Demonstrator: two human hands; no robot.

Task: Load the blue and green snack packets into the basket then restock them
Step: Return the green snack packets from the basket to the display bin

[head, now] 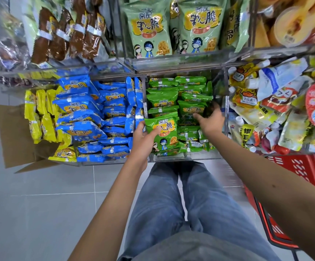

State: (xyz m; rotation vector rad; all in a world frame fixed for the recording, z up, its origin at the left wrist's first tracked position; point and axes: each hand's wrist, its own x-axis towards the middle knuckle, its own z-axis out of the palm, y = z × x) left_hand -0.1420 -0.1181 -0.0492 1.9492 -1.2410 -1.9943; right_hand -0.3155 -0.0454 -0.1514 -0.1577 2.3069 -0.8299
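Several green snack packets [190, 91] fill the middle clear bin, and several blue packets [88, 117] fill the bin to its left. My left hand [143, 137] grips one green packet [164, 132] at the bin's front, thumb across its face. My right hand [210, 119] reaches into the right side of the green bin, fingers resting on the packets there; a grip cannot be made out. The red basket [292, 166] stands on the floor at the right, mostly hidden behind my right arm.
Yellow packets [39, 113] lie left of the blue ones, over an open cardboard box [15, 132]. Drink pouches [266, 102] crowd the right bin. Large pale green bags [149, 29] and brown snacks [66, 32] stand on the shelf above. Grey tiled floor lies below.
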